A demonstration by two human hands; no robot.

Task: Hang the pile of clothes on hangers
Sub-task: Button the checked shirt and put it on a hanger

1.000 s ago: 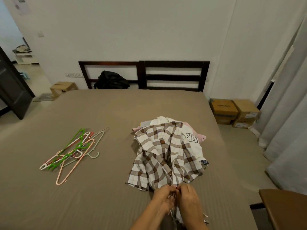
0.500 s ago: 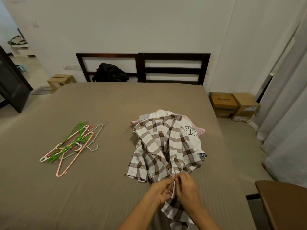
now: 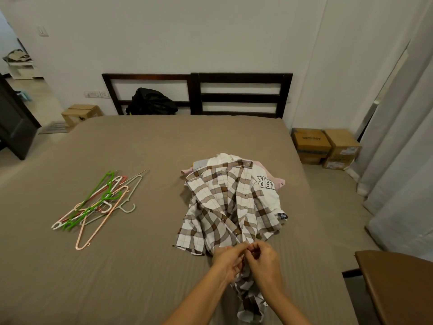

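Observation:
A brown and white plaid shirt (image 3: pixel 225 207) lies on top of a pile of clothes (image 3: pixel 267 184) on the bed (image 3: pixel 145 266). Under it show a white garment with black letters and something pink. My left hand (image 3: pixel 228 260) and my right hand (image 3: pixel 263 259) meet at the shirt's front edge near me. Both pinch the plaid fabric between curled fingers. The shirt's lower end hangs bunched below my wrists. A heap of several plastic hangers (image 3: pixel 98 202), green, peach, white and grey, lies on the bed to the left, well apart from both hands.
A dark headboard (image 3: pixel 196 95) stands at the far end with a black bag (image 3: pixel 152 105) against it. Cardboard boxes (image 3: pixel 325 146) sit on the floor at the right, by grey curtains (image 3: pixel 403 160). A brown piece of furniture (image 3: pixel 398 285) is at the near right.
My hands stay together on the plaid shirt's front edge, working a little farther up it. The camera has tilted slightly. The hangers and the pile have not moved.

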